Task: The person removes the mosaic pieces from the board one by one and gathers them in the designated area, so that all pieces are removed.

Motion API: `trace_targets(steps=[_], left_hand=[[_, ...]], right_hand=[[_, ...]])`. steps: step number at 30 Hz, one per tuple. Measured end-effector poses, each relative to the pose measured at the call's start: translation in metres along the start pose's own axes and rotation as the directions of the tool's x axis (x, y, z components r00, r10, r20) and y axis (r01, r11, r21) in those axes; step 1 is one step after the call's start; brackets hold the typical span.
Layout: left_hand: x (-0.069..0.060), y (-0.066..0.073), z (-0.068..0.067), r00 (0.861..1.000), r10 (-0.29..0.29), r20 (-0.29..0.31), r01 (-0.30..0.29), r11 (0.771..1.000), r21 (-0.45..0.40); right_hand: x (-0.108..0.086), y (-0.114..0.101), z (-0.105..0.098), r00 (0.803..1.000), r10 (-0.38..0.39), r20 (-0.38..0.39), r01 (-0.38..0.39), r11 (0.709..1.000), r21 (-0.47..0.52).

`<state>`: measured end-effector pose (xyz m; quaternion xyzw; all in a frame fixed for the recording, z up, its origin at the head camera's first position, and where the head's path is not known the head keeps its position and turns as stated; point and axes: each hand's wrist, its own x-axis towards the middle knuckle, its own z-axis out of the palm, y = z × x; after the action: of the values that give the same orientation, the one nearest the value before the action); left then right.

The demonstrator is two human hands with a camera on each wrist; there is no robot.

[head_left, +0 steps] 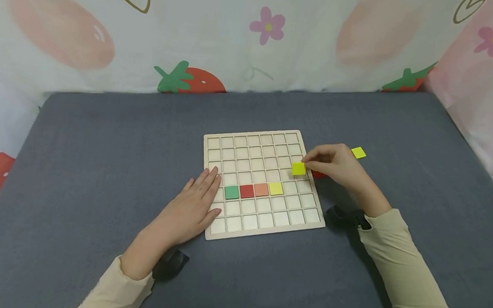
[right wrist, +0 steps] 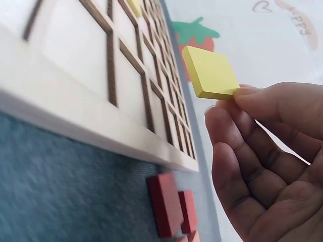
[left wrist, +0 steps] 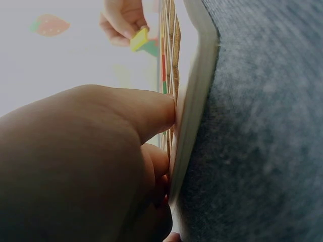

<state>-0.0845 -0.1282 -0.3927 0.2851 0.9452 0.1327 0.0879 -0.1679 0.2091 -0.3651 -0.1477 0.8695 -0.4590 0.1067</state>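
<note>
The right hand (head_left: 335, 164) pinches a yellow tile (head_left: 298, 168), best kept level; the left hand (head_left: 192, 212), fingers extended, should steady the board's (head_left: 267, 230) left side.

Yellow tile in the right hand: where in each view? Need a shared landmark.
Head: yellow tile, just right of centre, pinched by the right hand.
Left wrist: yellow tile, top, left of centre.
Right wrist: yellow tile, upper part, right of centre.
Shared landmark: wooden board.

Left hand (head_left: 189, 211) rests (palm down), right hand (head_left: 336, 165) pinches.
</note>
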Motion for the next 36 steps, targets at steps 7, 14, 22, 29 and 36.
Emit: trace_targets(steps=[7,14,22,29,36], left_hand=[[0.0,0.001,-0.001,1.0,-0.004,0.006,0.004,1.0,-0.004],[-0.001,-0.001,0.0,1.0,0.006,-0.007,-0.006,1.0,-0.01],[-0.001,0.0,0.001,1.0,0.003,0.0,-0.003,1.0,-0.005],[-0.001,0.001,-0.001,1.0,0.002,-0.002,-0.002,1.0,-0.008],[-0.001,0.001,-0.001,1.0,0.004,-0.005,-0.004,1.0,-0.012]], right_hand=[[-0.004,0.002,-0.009,1.0,0.017,-0.015,-0.017,0.999,0.039],[-0.01,0.001,-0.021,1.0,0.019,-0.018,-0.018,0.997,0.072],[-0.015,0.008,-0.036,0.999,0.046,-0.028,-0.045,0.998,0.043],[-0.017,0.012,-0.042,0.998,0.031,-0.048,-0.029,0.999,0.029],[-0.018,0.013,-0.044,0.997,0.036,-0.069,-0.033,0.999,0.039]])
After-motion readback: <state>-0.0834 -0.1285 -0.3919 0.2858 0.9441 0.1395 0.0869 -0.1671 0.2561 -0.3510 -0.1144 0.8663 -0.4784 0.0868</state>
